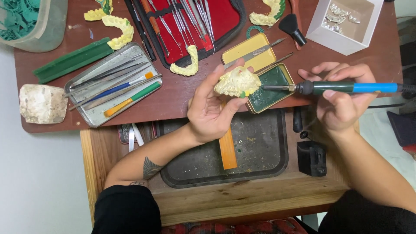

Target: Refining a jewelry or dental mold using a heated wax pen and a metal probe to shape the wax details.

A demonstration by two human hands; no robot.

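- Around the hands on the brown surface (173, 97): a metal tray of tools (113, 82), a red instrument case (190, 26), spare yellow casts, a white box (344, 24) and an open tin of green wax (268, 86)
- The left hand (212, 108) has its grip clamped around a pale yellow dental cast (237, 81), raised just over the tin
- The right hand (342, 97) has its grip closed on a green and blue heated tool (346, 88), whose metal tip touches the cast's right edge
- The cast's underside is hidden by fingers; the tool's cord runs out of view
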